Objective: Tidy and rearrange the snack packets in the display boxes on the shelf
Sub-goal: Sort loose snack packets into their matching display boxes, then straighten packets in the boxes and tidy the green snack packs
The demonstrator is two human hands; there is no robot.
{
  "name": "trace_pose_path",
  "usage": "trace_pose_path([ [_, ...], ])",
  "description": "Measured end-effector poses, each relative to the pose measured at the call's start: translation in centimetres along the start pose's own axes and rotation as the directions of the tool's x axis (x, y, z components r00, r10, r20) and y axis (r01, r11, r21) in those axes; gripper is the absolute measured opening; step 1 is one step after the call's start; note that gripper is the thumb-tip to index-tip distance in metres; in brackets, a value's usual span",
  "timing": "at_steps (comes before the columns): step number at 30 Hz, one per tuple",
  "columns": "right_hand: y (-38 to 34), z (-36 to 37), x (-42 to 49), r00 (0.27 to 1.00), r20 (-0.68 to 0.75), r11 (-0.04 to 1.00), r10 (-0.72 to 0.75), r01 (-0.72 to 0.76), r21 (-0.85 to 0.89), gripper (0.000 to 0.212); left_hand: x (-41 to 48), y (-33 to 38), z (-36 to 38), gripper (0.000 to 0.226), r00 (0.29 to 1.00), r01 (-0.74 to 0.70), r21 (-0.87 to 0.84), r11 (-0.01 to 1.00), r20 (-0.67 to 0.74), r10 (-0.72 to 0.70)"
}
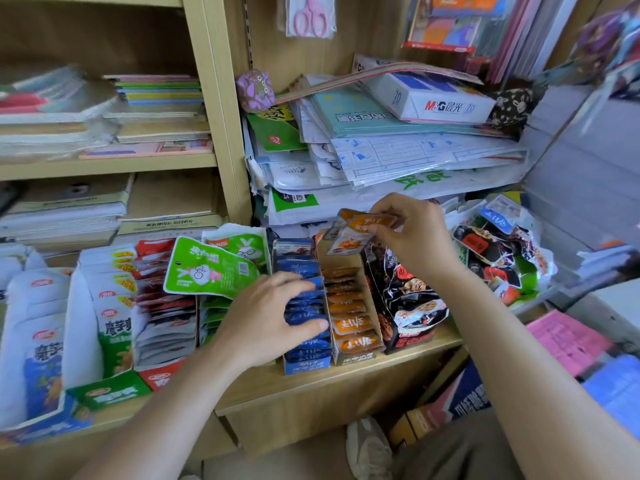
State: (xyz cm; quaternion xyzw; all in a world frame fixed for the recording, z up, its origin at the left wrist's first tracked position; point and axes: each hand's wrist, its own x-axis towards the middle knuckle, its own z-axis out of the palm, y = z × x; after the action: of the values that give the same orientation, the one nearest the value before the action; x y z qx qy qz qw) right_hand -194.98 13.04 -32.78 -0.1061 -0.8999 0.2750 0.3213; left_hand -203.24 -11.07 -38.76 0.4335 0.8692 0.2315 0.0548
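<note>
Hands are both busy over the front edge of the shelf (pixel 349 379). The left hand (pixel 270 317) lies on the blue box (pixel 304 367), thumb and curled fingers clasping a bunch of the blue packets (pixel 304 315) standing in its row. The right hand (pixel 412 237), raised over the back of the orange box (pixel 353 359) just beside it, pinches a few orange packets (pixel 362 225) by their top edge. More orange sachets (pixel 349 323) stand filed in that box, and a black bag (pixel 412 303) of snacks touches its right side. Left of the blue box a green pouch (pixel 211 268) lies tilted across further boxes. Behind them all rises a pile of papers (pixel 398 157).
</note>
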Motion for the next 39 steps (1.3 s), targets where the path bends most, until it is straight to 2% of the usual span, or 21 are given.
trace_pose_path([
  [4, 0.3, 0.8, 0.4, 0.998, 0.049, 0.995, -0.032, 0.036, -0.091, 0.017, -0.5, 0.1, 0.2, 0.067, 1.0, 0.004, 0.042, 0.999, 0.015, -0.004],
  [7, 0.5, 2.5, 0.3, 0.979, 0.182, 0.97, -0.089, 0.127, -0.207, 0.018, -0.6, -0.1, 0.2, 0.062, 1.0, -0.01, 0.021, 1.0, -0.002, 0.01],
  [9, 0.5, 3.7, 0.1, 0.953, 0.301, 0.946, -0.04, 0.133, -0.297, 0.017, -0.6, -0.3, 0.2, 0.061, 1.0, -0.017, 0.009, 1.0, -0.003, 0.017],
  [11, 0.3, 4.2, 0.0, 0.937, 0.347, 0.93, 0.029, 0.102, -0.353, 0.03, -0.7, -0.4, 0.1, 0.062, 1.0, -0.022, 0.008, 1.0, 0.007, 0.022],
  [13, -0.1, 3.9, -0.1, 0.954, 0.301, 0.952, 0.005, 0.088, -0.294, 0.036, -0.9, -0.6, -0.1, 0.063, 0.999, -0.033, 0.012, 0.999, 0.02, 0.032],
  [17, -1.6, 3.7, -1.6, 0.955, 0.265, 0.978, -0.134, 0.171, -0.122, 0.029, -1.9, -1.3, -1.0, 0.059, 0.997, -0.063, -0.022, 0.998, 0.034, 0.064],
  [21, -4.1, 4.9, -3.7, 0.932, 0.303, 0.98, -0.197, 0.196, 0.033, 0.03, -4.1, -2.7, -2.9, 0.043, 0.994, -0.044, -0.032, 0.999, -0.105, 0.041],
  [24, -6.7, 6.9, -5.1, 0.916, 0.308, 0.966, -0.258, 0.235, 0.111, 0.033, -6.4, -4.4, -4.6, 0.035, 0.955, 0.026, -0.026, 0.999, -0.295, -0.033],
  [27, -9.6, 9.7, -6.1, 0.858, 0.376, 0.937, -0.349, 0.318, 0.144, 0.048, -8.8, -6.9, -6.0, 0.03, 0.841, 0.132, -0.048, 0.99, -0.523, -0.137],
  [29, -11.6, 11.8, -6.7, 0.807, 0.415, 0.9, -0.419, 0.428, 0.077, 0.06, -10.5, -9.1, -6.9, 0.031, 0.762, 0.27, -0.04, 0.962, -0.602, -0.239],
  [31, -13.5, 13.9, -7.3, 0.751, 0.455, 0.84, -0.478, 0.542, -0.014, 0.069, -12.4, -11.5, -7.6, 0.043, 0.711, 0.429, -0.024, 0.903, -0.607, -0.354],
  [35, -15.9, 17.6, -8.2, 0.686, 0.546, 0.77, -0.481, 0.629, -0.111, 0.074, -16.4, -16.1, -8.0, 0.071, 0.623, 0.682, 0.013, 0.732, -0.535, -0.571],
  [37, -16.1, 18.7, -8.4, 0.673, 0.575, 0.725, -0.466, 0.663, -0.188, 0.072, -18.0, -17.4, -7.7, 0.073, 0.625, 0.714, -0.003, 0.7, -0.447, -0.639],
  [39, -16.5, 19.1, -8.4, 0.678, 0.587, 0.699, -0.443, 0.671, -0.248, 0.065, -19.2, -18.0, -7.0, 0.077, 0.662, 0.686, -0.086, 0.722, -0.337, -0.669],
])
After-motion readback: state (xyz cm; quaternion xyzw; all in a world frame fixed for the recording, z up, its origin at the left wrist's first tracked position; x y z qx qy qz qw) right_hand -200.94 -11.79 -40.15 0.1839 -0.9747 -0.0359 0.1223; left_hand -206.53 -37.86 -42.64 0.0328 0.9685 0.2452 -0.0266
